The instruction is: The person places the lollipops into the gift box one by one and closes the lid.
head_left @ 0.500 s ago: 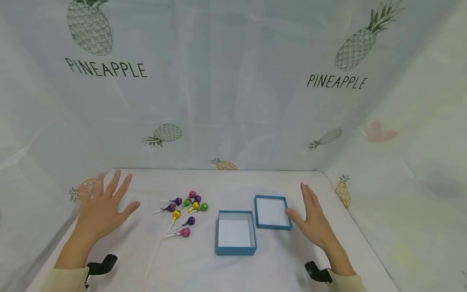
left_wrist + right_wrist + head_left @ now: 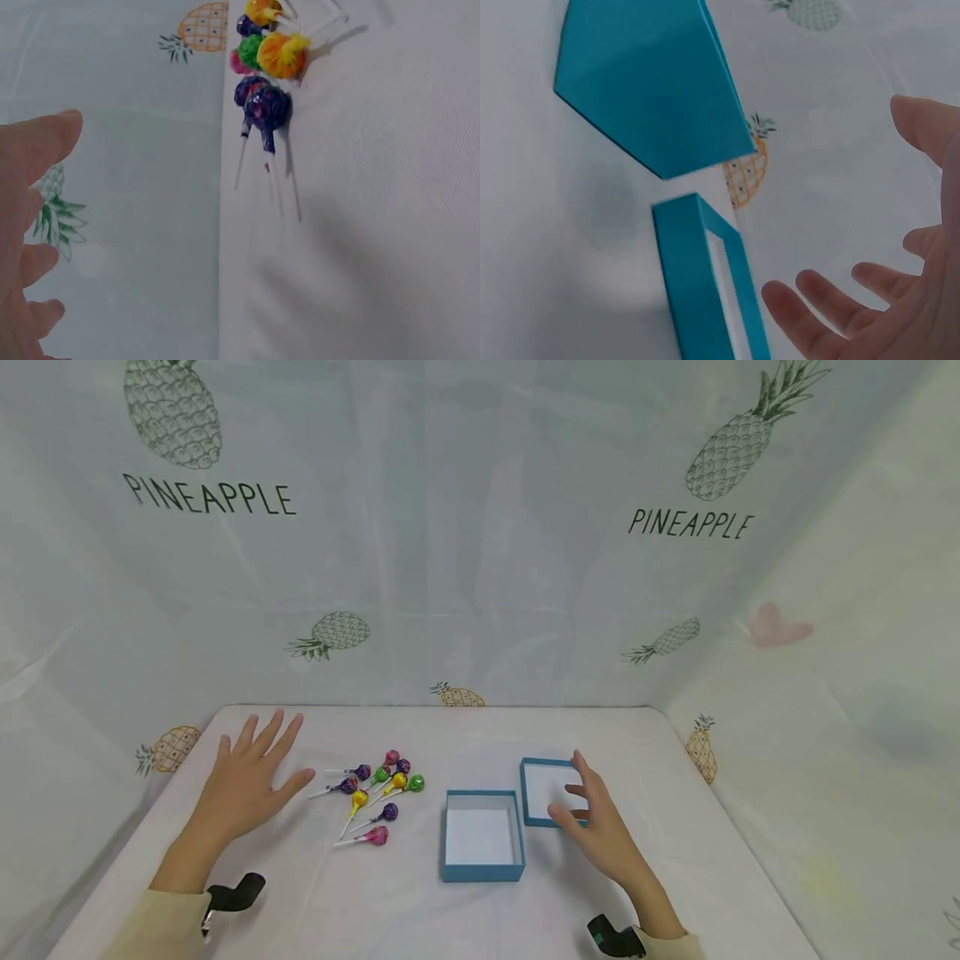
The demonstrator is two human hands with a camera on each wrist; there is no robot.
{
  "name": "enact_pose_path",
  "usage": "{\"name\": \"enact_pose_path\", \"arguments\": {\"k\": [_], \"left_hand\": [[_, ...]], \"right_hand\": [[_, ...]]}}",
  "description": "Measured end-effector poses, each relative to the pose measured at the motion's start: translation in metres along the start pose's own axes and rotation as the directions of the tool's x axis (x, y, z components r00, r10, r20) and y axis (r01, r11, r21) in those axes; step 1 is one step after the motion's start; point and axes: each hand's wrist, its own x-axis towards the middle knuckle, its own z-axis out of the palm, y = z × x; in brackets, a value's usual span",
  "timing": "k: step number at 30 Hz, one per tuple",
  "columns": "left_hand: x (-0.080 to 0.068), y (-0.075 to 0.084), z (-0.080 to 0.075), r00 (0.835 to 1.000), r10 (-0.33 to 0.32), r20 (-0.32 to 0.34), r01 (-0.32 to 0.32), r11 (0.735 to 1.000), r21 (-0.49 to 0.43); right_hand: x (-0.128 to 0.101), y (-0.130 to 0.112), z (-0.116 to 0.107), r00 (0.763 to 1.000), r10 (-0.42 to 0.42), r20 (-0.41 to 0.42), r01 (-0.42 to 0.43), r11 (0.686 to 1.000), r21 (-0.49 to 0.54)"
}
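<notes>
My left hand point(image 2: 242, 791) hovers with spread fingers left of a loose group of lollipops, holding nothing. Among them are a purple lollipop point(image 2: 347, 785), a yellow lollipop point(image 2: 359, 799), a green lollipop point(image 2: 416, 783) and a pink lollipop point(image 2: 377, 836), their white sticks pointing mostly left. In the head view my right hand point(image 2: 602, 828) is over the right part of the shallow blue box lid point(image 2: 526, 793), partly hiding it; its fingers are apart and grip nothing. Left of the lid stands the deeper blue box point(image 2: 483, 872), its open top showing a white inside.
A white cloth covers the table point(image 2: 300, 918). Behind it hangs a pale curtain point(image 2: 480, 543) printed with pineapples, which continues along both sides. Each wrist carries a black camera mount, such as the left one point(image 2: 238, 892).
The left hand has moved right, closer to the lollipops. My right hand has moved left over the lid, its fingers a little more bent. Box, lid and lollipops stay in place.
</notes>
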Motion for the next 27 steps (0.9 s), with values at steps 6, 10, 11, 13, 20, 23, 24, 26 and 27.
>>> {"name": "enact_pose_path", "arguments": {"k": [6, 10, 11, 13, 20, 23, 24, 26, 27], "left_hand": [[0.005, 0.011, 0.009, 1.000, 0.027, 0.005, -0.026, 0.999, -0.035], [0.005, 0.017, 0.017, 0.999, 0.035, 0.003, -0.035, 0.998, -0.049], [0.005, 0.018, 0.019, 0.999, 0.038, 0.001, -0.038, 0.998, -0.055], [0.006, 0.020, 0.022, 0.999, 0.042, -0.004, -0.043, 0.996, -0.075], [0.012, 0.030, 0.033, 0.999, 0.046, 0.018, -0.041, 0.978, -0.202], [0.015, 0.033, 0.036, 0.998, 0.036, 0.042, -0.024, 0.967, -0.252], [0.017, 0.034, 0.037, 0.998, 0.035, 0.049, -0.021, 0.964, -0.264], [0.020, 0.036, 0.037, 0.998, 0.035, 0.058, -0.017, 0.959, -0.282], [0.021, 0.037, 0.038, 0.997, 0.036, 0.063, -0.016, 0.958, -0.288]], "right_hand": [[-0.007, -0.004, 0.015, 0.998, 0.017, 0.058, -0.023, 0.994, 0.107], [-0.011, -0.005, 0.024, 0.995, 0.030, 0.098, -0.046, 0.986, 0.161], [-0.012, -0.005, 0.026, 0.994, 0.031, 0.104, -0.049, 0.984, 0.172], [-0.013, -0.005, 0.030, 0.993, 0.036, 0.112, -0.058, 0.980, 0.193], [-0.020, -0.005, 0.038, 0.991, 0.032, 0.134, -0.064, 0.968, 0.243], [-0.023, -0.004, 0.042, 0.987, 0.034, 0.155, -0.075, 0.960, 0.268], [-0.024, -0.004, 0.043, 0.986, 0.036, 0.163, -0.080, 0.959, 0.272], [-0.025, -0.005, 0.044, 0.984, 0.037, 0.174, -0.084, 0.959, 0.270], [-0.026, -0.005, 0.045, 0.983, 0.038, 0.179, -0.086, 0.960, 0.267]]}}
